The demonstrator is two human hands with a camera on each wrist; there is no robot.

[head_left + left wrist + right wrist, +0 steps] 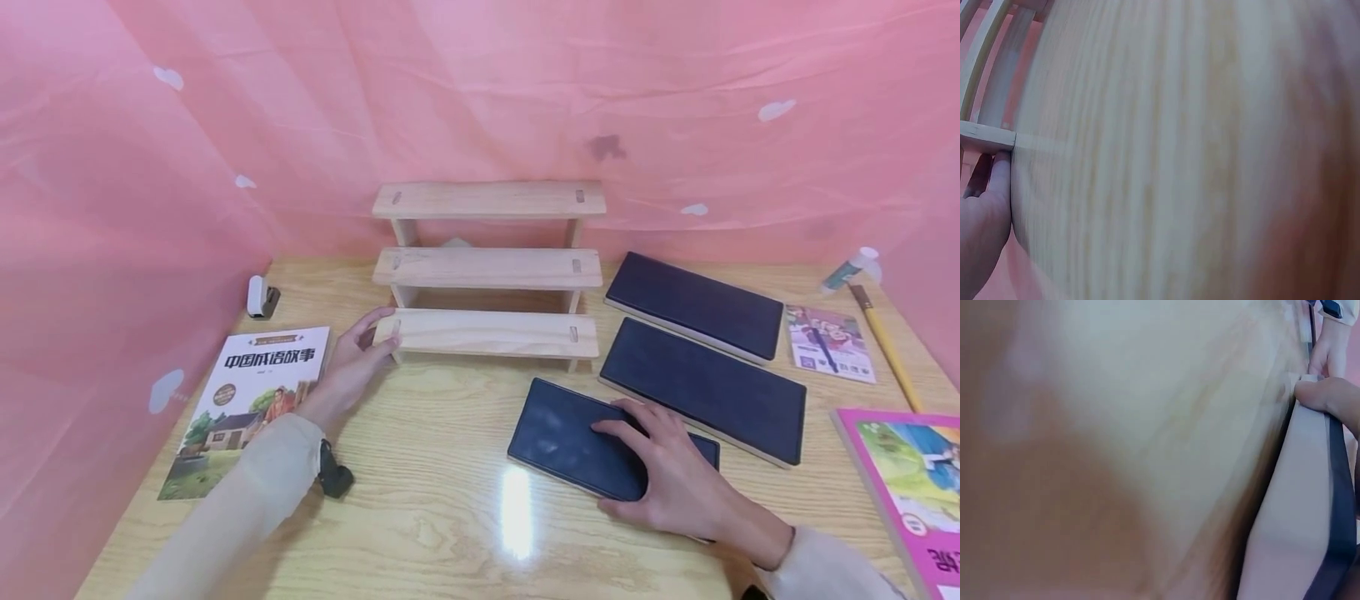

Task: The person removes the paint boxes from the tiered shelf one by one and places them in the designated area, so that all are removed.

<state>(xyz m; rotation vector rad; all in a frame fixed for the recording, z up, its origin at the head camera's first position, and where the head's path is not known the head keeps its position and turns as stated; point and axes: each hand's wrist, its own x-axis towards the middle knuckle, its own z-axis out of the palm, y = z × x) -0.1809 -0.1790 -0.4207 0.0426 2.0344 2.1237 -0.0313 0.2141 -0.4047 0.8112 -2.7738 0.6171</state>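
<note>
A pale wooden three-tier stepped rack [487, 271] stands upright at the back middle of the table. My left hand [352, 367] grips the left end of its lowest step, thumb toward the front. In the left wrist view, the left hand [985, 231] is right at the step's end. My right hand [675, 475] spans a flat dark-topped rectangular slab [570, 425] in front of the rack's right side, thumb on the near edge and fingers over the top. The right wrist view shows the slab's pale side [1291, 481] with the thumb [1319, 397] pressed to it.
Two similar dark slabs [693, 304] [705, 387] lie behind the held one. A storybook [232, 417] and a small stapler [261, 298] lie left. At right are a small card [831, 342], a brush [888, 346], a glue bottle [847, 271] and a pink-edged book [911, 483].
</note>
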